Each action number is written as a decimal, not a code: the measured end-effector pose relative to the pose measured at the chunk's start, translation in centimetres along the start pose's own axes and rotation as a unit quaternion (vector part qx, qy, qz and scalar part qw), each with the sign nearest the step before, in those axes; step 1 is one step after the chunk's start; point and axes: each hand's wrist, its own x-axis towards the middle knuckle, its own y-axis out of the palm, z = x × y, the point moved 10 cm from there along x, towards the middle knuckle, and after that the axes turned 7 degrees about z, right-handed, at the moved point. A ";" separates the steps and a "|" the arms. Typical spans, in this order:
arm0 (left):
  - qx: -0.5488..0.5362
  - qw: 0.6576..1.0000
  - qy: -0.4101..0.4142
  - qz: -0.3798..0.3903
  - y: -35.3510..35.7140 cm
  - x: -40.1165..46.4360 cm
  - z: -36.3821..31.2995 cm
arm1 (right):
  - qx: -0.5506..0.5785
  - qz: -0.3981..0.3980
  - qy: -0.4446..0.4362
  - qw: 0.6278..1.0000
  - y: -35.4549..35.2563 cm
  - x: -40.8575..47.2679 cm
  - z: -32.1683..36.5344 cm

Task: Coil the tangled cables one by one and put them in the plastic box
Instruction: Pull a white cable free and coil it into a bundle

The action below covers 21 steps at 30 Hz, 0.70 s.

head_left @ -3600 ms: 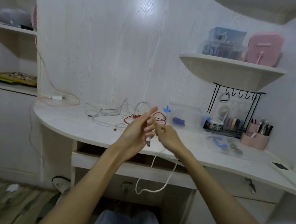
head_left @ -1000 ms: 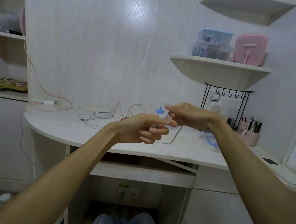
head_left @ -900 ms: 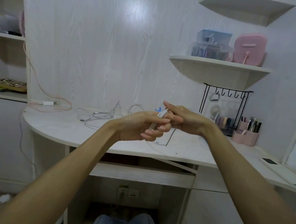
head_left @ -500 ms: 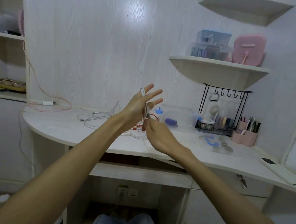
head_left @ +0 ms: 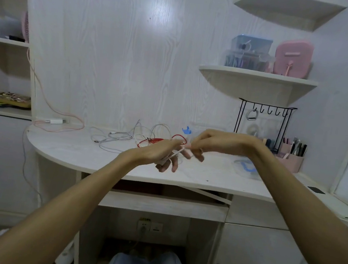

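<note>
From the head camera, both hands blur with motion above the pale wood-grain desk [head_left: 84, 154], so the thin white cable [head_left: 175, 152] shows only as a short strand between them; how many loops it makes cannot be told. The left hand [head_left: 158, 151] has its fingers curled down with the cable wound about them, and the right hand [head_left: 214, 143] pinches the cable's end by its fingertips. The clear plastic box [head_left: 207, 129] hides mostly behind the right hand. A red cable [head_left: 157, 140] and tangled white cables [head_left: 116, 138] lie on the desk beyond. Half a second ago the left fingers pointed up, spread; the right hand sat lower.
</note>
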 end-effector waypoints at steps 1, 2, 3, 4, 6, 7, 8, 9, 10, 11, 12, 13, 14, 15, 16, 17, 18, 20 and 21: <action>-0.013 0.999 -0.009 0.028 0.3 0.0 0.3 | 0.028 -0.015 -0.008 0.999 -0.8 0.0 -0.1; -0.039 0.998 -0.014 0.057 0.6 -0.2 0.5 | 0.058 -0.038 -0.014 0.998 -1.8 -0.1 -0.3; -0.074 0.993 -0.015 0.085 1.0 -0.5 0.7 | 0.087 -0.068 -0.021 0.994 -2.9 -0.3 -0.6; -0.114 0.987 -0.014 0.113 1.4 -0.8 0.9 | 0.113 -0.101 -0.029 0.988 -4.0 -0.5 -0.9; -0.192 0.969 0.002 0.158 1.9 -1.5 0.5 | 0.144 -0.153 -0.034 0.977 -5.5 -1.2 -1.7; -0.229 0.958 0.016 0.173 2.0 -1.8 0.1 | 0.154 -0.168 -0.030 0.973 -5.8 -1.4 -2.2; -0.264 0.946 0.033 0.186 2.1 -2.1 -0.5 | 0.162 -0.180 -0.024 0.970 -5.9 -1.4 -2.8; -0.294 0.933 0.052 0.200 2.1 -2.4 -1.3 | 0.169 -0.191 -0.019 0.967 -5.8 -1.4 -3.3; -0.321 0.920 0.071 0.216 2.3 -2.6 -2.2 | 0.176 -0.202 -0.017 0.963 -5.6 -1.3 -3.7; -0.341 0.907 0.088 0.231 2.5 -2.8 -3.1 | 0.185 -0.211 -0.018 0.960 -5.2 -1.0 -4.0; -0.352 0.898 0.102 0.244 2.7 -3.0 -4.0 | 0.193 -0.218 -0.022 0.956 -4.8 -0.6 -4.2; -0.357 0.893 0.114 0.251 3.0 -3.1 -4.7 | 0.199 -0.222 -0.029 0.954 -4.2 -0.2 -4.2; -0.360 0.890 0.128 0.249 3.2 -3.1 -5.4 | 0.206 -0.224 -0.038 0.952 -3.5 0.4 -4.1; -0.370 0.887 0.144 0.238 3.2 -3.0 -6.0 | 0.215 -0.229 -0.047 0.948 -2.9 1.0 -4.0; -0.392 0.879 0.161 0.219 2.9 -2.8 -6.5 | 0.221 -0.240 -0.049 0.944 -2.3 1.4 -3.9; -0.429 0.863 0.177 0.197 2.4 -2.5 -6.9 | 0.221 -0.258 -0.041 0.940 -1.9 1.8 -4.0; -0.481 0.837 0.195 0.173 1.7 -2.3 -7.2 | 0.208 -0.279 -0.024 0.937 -1.5 2.1 -4.2; -0.576 0.778 0.226 0.109 -0.1 -1.8 -7.1 | 0.137 -0.315 0.009 0.939 -0.4 2.6 -4.0; -0.604 0.758 0.234 0.071 -0.9 -1.6 -6.7 | 0.091 -0.321 0.017 0.942 0.4 2.9 -3.4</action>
